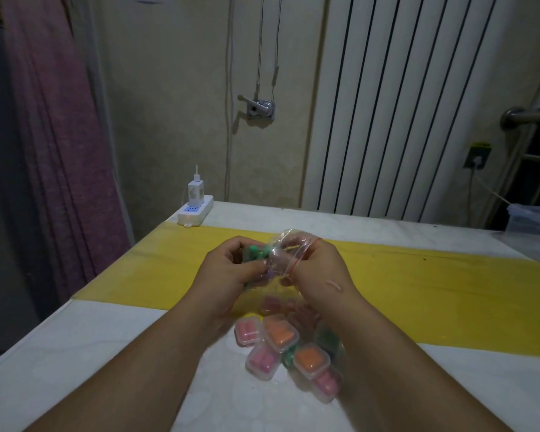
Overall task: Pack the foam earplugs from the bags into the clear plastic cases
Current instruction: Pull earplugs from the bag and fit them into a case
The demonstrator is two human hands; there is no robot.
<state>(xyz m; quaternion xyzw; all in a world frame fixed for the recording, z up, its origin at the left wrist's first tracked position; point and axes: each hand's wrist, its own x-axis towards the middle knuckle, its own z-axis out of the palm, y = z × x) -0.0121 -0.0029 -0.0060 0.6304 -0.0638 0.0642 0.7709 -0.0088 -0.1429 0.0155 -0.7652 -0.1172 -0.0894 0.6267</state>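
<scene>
My left hand (228, 269) grips a bunch of green foam earplugs (256, 252) above the yellow strip of the table. My right hand (317, 266) pinches a clear plastic zip bag (289, 244) with a red seal line, right beside the left hand. The bag's lower part is crumpled between both hands. Below my wrists lies a pile of small clear plastic cases (281, 333) with pink, orange and green earplugs inside, several of them closed. Some cases are hidden under my right forearm.
The white table (106, 353) carries a yellow band (449, 291) across it. A white power strip with a charger (195, 204) sits at the far left corner. A clear plastic container (533, 219) stands at the right edge. A wall and radiator stand behind.
</scene>
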